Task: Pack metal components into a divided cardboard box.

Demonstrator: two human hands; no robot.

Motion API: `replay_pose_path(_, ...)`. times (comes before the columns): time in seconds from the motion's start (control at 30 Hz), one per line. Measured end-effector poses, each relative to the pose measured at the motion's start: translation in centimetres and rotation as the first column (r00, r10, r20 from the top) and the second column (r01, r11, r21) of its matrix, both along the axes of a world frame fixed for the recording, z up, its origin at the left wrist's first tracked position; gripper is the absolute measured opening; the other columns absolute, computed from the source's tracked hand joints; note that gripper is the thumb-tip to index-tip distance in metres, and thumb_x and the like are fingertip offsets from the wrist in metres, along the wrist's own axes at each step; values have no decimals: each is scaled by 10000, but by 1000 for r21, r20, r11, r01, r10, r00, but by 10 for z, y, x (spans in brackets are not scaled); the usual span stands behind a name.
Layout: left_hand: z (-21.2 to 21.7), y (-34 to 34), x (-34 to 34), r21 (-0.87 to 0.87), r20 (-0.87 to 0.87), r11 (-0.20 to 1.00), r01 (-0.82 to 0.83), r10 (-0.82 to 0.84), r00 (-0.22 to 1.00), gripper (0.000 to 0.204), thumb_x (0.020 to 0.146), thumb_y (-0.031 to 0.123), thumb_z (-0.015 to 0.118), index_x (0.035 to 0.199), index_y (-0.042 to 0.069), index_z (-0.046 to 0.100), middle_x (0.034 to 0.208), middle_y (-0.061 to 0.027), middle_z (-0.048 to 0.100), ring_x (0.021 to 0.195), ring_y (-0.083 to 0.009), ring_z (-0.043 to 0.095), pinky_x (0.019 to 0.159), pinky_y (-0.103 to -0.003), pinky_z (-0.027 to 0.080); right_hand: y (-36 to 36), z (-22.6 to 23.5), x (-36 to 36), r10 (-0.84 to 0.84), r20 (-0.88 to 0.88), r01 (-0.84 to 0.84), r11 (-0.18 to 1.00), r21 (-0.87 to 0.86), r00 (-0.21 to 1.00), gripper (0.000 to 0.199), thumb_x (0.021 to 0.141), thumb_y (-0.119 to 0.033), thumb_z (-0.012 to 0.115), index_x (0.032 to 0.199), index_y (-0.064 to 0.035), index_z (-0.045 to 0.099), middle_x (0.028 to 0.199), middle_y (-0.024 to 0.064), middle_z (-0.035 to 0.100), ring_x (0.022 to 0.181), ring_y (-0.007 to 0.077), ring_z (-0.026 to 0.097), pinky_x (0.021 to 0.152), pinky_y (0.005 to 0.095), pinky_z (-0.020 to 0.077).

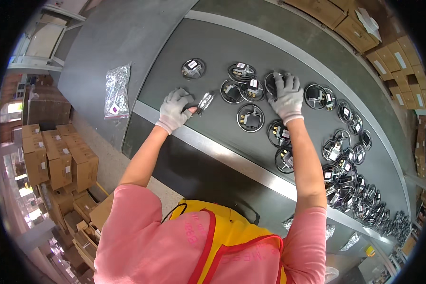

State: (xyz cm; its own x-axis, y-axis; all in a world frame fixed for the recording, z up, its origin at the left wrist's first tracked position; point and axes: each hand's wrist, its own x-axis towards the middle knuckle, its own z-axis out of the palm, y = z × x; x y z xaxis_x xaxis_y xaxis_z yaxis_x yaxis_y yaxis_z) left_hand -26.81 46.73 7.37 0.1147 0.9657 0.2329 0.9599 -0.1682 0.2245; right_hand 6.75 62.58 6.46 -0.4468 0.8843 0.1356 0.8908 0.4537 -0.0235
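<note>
Both my hands wear grey knit gloves over a dark conveyor belt (213,52). My left hand (175,109) pinches a small silver metal part (205,101) by its near end, just above the belt. My right hand (286,95) lies flat with fingers spread on a round black coiled unit (272,80), covering most of it. Around them lie more of the same units, each a small boxy body ringed by coiled wire: one at the far left (193,68), one between my hands (251,118), others (242,72) close by.
Several more coiled units crowd the belt to the right (345,165) and pile up further along. A clear plastic bag of small metal parts (117,90) lies on the grey table left of the belt. Cardboard boxes stack at lower left (61,161) and upper right (393,52).
</note>
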Motion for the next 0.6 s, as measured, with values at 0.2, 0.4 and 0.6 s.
replay_pose_path(0.2,-8,-16,16,18,314,980,-196,181,932,377,721,149,752,1076,89,642,1160,-124,585,1093,-348,557,908,-407,480,-29,8,32,-129,-647,-105,945,-310,752,429,848,-199,633,1251,-79,546,1057,144,637,957,242,621,828,332,494)
replay_pose_path(0.4,-13,25,72,-48,585,966,-255,234,777,476,804,155,676,1254,90,535,1290,-118,532,1165,-322,542,957,-383,464,-32,-4,120,-496,-328,511,858,-45,804,193,908,-171,578,1059,-72,646,897,168,693,758,308,681,686,386,533)
replay_pose_path(0.6,12,81,109,-483,431,760,-436,639,637,575,769,226,730,1288,92,522,1325,-184,491,1139,-353,544,969,-386,448,-97,28,45,-119,-419,135,991,9,900,272,845,-166,606,1099,-70,616,983,144,658,868,317,641,705,407,521)
